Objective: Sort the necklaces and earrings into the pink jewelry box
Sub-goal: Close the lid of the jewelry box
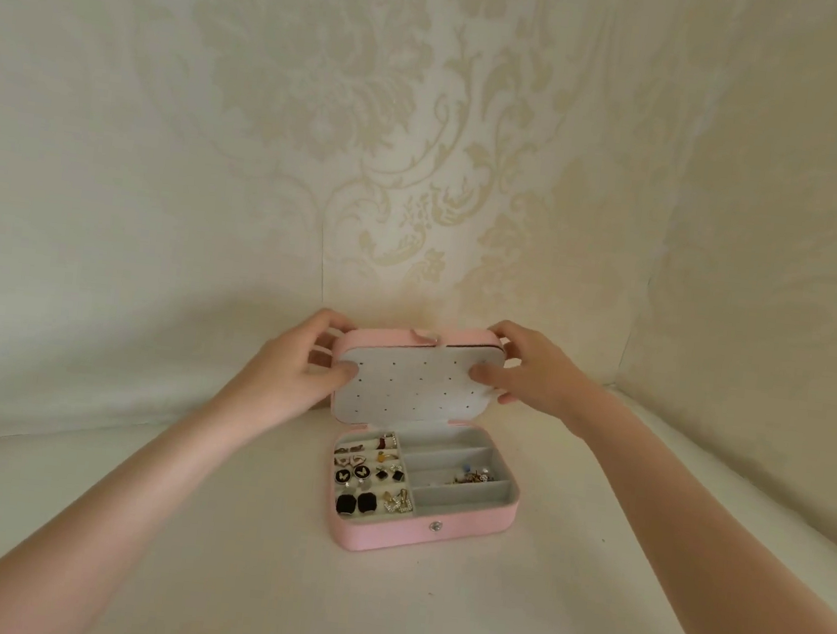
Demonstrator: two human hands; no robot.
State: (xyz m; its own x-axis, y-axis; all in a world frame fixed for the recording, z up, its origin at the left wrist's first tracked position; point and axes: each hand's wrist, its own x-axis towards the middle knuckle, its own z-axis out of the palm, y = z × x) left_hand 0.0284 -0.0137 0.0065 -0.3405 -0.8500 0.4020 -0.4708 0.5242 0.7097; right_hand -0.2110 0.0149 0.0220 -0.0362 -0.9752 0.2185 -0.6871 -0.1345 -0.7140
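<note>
From the head camera, the left hand (306, 356) grips the left edge of the raised lid (417, 386) of the pink jewelry box (372, 536), thumb on the white perforated lining and fingers curled behind. The right hand (530, 367) holds the lid's right edge the same way. Below and between both hands the box's tray lies open: earrings (370, 482) fill the compartments under the left hand, and a small tangle of jewelry (473, 476) sits in a long slot under the right.
</note>
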